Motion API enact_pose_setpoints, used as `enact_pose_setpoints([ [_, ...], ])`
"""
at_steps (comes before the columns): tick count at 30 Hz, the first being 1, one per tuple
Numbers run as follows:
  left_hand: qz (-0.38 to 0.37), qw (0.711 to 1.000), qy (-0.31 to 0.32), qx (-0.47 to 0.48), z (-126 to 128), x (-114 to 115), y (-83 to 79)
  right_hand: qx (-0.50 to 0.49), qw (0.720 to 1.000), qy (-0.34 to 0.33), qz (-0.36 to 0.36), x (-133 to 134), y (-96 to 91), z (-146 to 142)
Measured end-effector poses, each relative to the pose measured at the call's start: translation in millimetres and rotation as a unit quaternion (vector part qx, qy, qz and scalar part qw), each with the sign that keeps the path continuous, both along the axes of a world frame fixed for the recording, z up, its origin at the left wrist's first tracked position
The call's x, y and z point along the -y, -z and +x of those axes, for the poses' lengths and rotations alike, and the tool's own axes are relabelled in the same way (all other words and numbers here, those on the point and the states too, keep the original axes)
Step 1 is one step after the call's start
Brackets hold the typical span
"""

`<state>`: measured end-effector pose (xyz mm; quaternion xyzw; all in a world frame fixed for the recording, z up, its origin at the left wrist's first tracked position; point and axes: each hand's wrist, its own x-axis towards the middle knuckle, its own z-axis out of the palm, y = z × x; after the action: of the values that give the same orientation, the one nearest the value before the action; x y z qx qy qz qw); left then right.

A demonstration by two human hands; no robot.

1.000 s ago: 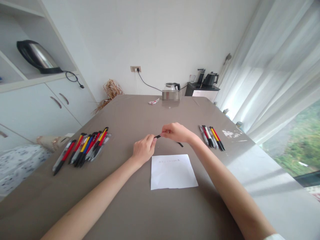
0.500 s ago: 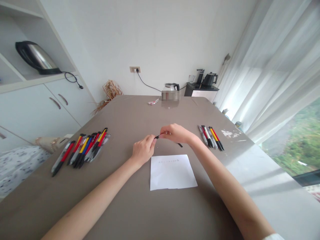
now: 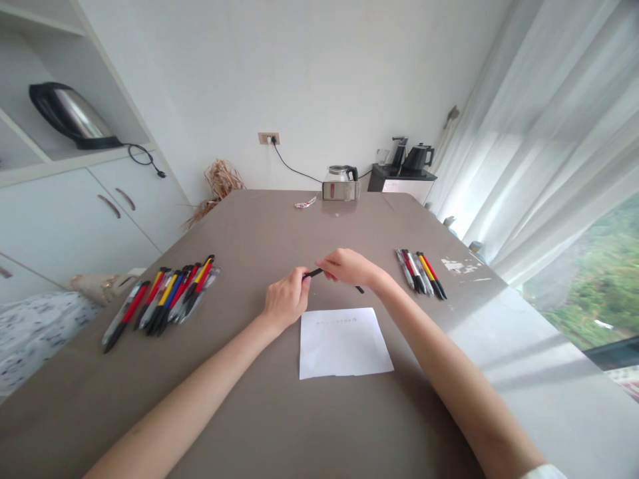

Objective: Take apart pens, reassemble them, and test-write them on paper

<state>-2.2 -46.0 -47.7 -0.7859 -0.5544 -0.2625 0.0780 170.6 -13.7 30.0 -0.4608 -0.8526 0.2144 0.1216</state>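
Note:
Above the table, my left hand (image 3: 285, 297) is closed around one end of a slim black pen part (image 3: 313, 273). My right hand (image 3: 347, 266) pinches the other end of it with thumb and fingers. What lies inside each grip is hidden. Behind the right wrist, the tip of a small black piece (image 3: 360, 289) shows on the table. A white sheet of paper (image 3: 345, 349) with a faint line of writing lies just below the hands.
Several pens (image 3: 172, 296) in red, yellow, blue and clear lie to the left. A smaller row of pens (image 3: 422, 274) lies to the right. At the far edge stand a glass kettle (image 3: 342, 174) with a metal box and a crumpled wrapper (image 3: 305, 203).
A longer stretch of the black part shows between my hands. My right hand has shifted slightly up and left; the left hand has stayed almost in place.

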Motion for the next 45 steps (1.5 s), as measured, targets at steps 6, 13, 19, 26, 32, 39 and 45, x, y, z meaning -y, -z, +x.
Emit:
enact_pose_setpoints([
  [6,0.008,1.0,0.029,-0.002,1,1,-1.6,-0.026,0.997,-0.053,0.056,-4,-2.4,9],
  [13,0.012,0.999,0.05,-0.014,0,-1,-0.2,0.049,0.993,-0.03,0.1,-3,-1.6,11],
  [19,0.019,0.997,0.067,-0.042,-1,-1,-0.2,0.074,0.995,-0.041,0.058,-4,-0.3,16],
  [26,0.027,0.995,0.083,-0.05,0,-3,-0.2,0.078,0.996,-0.049,0.007,-5,0.9,20],
  [32,0.047,0.998,0.045,0.005,-1,-5,-0.6,0.13,0.991,0.042,0.01,-14,3.5,29],
  [39,0.072,0.979,0.07,0.178,-5,-6,-3.1,0.225,0.965,0.091,-0.097,-19,17.7,36],
  [45,0.004,0.907,0.117,0.404,-10,-20,3.3,0.119,0.986,0.091,-0.068,-25,27.8,29],
])
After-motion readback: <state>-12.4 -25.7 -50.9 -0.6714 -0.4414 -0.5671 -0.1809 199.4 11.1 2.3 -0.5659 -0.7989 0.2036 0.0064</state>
